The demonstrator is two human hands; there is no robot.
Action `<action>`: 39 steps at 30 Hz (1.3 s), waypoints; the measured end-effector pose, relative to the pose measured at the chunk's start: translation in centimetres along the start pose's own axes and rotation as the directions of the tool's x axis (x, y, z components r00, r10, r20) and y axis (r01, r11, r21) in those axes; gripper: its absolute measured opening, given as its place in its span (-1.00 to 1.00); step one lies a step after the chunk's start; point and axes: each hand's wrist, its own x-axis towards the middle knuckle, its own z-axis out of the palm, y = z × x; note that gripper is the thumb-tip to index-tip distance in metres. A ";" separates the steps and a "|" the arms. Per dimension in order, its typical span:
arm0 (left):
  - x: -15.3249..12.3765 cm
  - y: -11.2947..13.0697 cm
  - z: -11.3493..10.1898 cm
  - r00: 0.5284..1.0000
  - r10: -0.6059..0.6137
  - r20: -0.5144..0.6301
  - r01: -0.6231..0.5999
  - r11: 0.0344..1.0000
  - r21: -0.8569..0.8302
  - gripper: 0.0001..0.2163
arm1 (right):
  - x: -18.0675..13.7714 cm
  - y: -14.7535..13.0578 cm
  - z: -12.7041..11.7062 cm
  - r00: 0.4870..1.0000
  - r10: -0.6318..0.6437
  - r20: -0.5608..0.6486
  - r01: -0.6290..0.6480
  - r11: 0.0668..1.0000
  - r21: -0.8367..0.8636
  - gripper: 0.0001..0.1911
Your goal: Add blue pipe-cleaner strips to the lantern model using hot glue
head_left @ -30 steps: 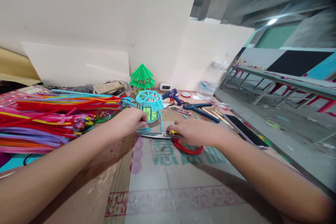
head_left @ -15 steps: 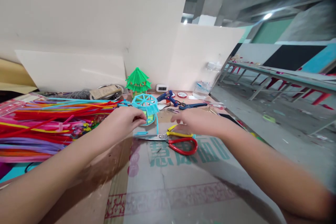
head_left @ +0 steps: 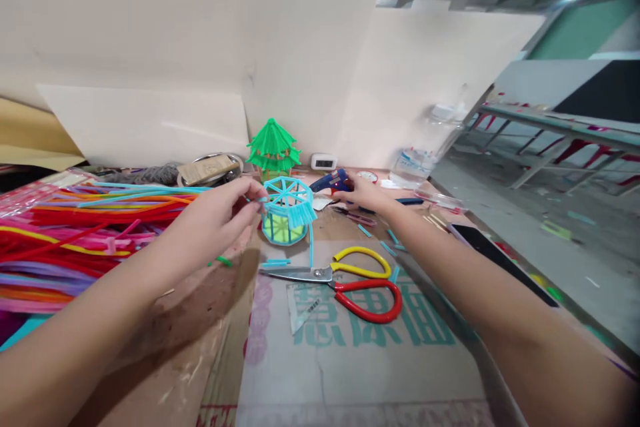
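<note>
My left hand [head_left: 231, 213] is beside a light-blue pipe-cleaner frame [head_left: 288, 190], thumb and forefinger pinched on what looks like a short light-blue pipe-cleaner piece [head_left: 262, 200]. The frame is round, with spokes on top, a fringe of short strips on its front right and a yellow-green base. My right hand [head_left: 369, 192] is at the handle of a blue hot glue gun [head_left: 330, 181], fingers curled round it; its grip is partly hidden. Scissors [head_left: 323, 273] with one yellow and one red handle lie in front of the frame, beside cut blue pieces [head_left: 276, 261].
Bundles of coloured pipe cleaners [head_left: 75, 240] fill the left side. A green tiered-roof model [head_left: 273, 147] stands behind the frame, near a small digital clock [head_left: 323, 161]. A plastic bottle [head_left: 417, 153] and a black phone-like slab [head_left: 500, 263] are on the right.
My right hand has moved from above the scissors back to the glue gun. My left hand has shifted left of the blue frame, leaving more of it visible. The view has turned slightly left.
</note>
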 end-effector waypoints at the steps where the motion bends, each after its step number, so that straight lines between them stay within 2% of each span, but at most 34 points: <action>1: 0.2 -0.2 0.2 1.000 0.002 -0.021 -0.002 1.000 0.021 -0.75 | 0.3 0.1 0.5 1.000 0.024 -0.005 -0.024 1.000 0.015 -0.52; 5: 1.2 -1.3 1.0 0.988 0.141 -0.062 -0.129 0.978 0.163 -0.71 | 0.9 0.3 1.4 0.991 0.120 -0.053 -0.119 0.993 0.025 -0.71; 8: 1.8 -2.6 1.7 0.963 0.269 0.007 -0.262 0.929 0.262 -0.66 | 0.3 0.0 0.4 0.982 0.125 -0.143 -0.125 0.992 0.006 -0.71; 10: 2.2 -3.3 2.0 0.950 0.311 0.033 -0.307 0.904 0.299 -0.66 | -0.7 -0.3 -0.7 0.976 0.118 -0.182 -0.119 0.993 0.004 -0.71; 14: 2.7 -4.1 2.7 0.924 0.381 0.014 -0.365 0.874 0.322 -0.72 | -3.5 -1.7 -2.8 0.965 0.156 -0.210 -0.126 0.981 0.150 -0.69; 18: 2.9 -4.6 3.3 0.879 0.476 0.035 -0.467 0.843 0.269 -0.81 | -5.4 -3.7 -4.0 0.963 0.103 -0.249 -0.032 0.961 0.274 -0.71; 24: 2.5 -5.0 3.3 0.854 0.519 -0.025 -0.495 0.827 0.267 -0.81 | -4.7 -4.6 -4.0 0.910 0.256 -0.325 -0.127 0.920 0.371 -0.85; 26: 2.2 -5.0 3.2 0.850 0.526 -0.028 -0.501 0.825 0.262 -0.82 | -4.7 -4.6 -3.9 0.899 0.234 -0.370 -0.073 0.914 0.400 -0.85; 28: 1.9 -5.0 3.0 0.851 0.524 -0.024 -0.500 0.823 0.269 -0.82 | -5.3 -4.8 -3.9 0.906 0.147 -0.396 0.012 0.928 0.373 -0.81; 31: 1.6 -4.9 2.8 0.857 0.514 -0.025 -0.483 0.821 0.305 -0.81 | -6.2 -5.2 -3.4 0.924 0.053 -0.379 0.082 0.940 0.330 -0.79; 33: 1.5 -4.8 2.8 0.858 0.512 -0.025 -0.478 0.817 0.322 -0.80 | -6.4 -4.8 -2.7 0.938 0.078 -0.339 0.065 0.918 0.392 -0.80; 37: 1.5 -4.8 2.9 0.864 0.503 -0.009 -0.475 0.821 0.316 -0.79 | -6.1 -2.5 -1.0 0.969 0.245 -0.042 -0.172 0.786 0.594 -0.70; 39: 1.5 -4.8 3.0 0.872 0.489 -0.001 -0.465 0.829 0.310 -0.78 | -6.2 -1.4 -0.6 0.965 0.254 0.064 -0.239 0.753 0.613 -0.68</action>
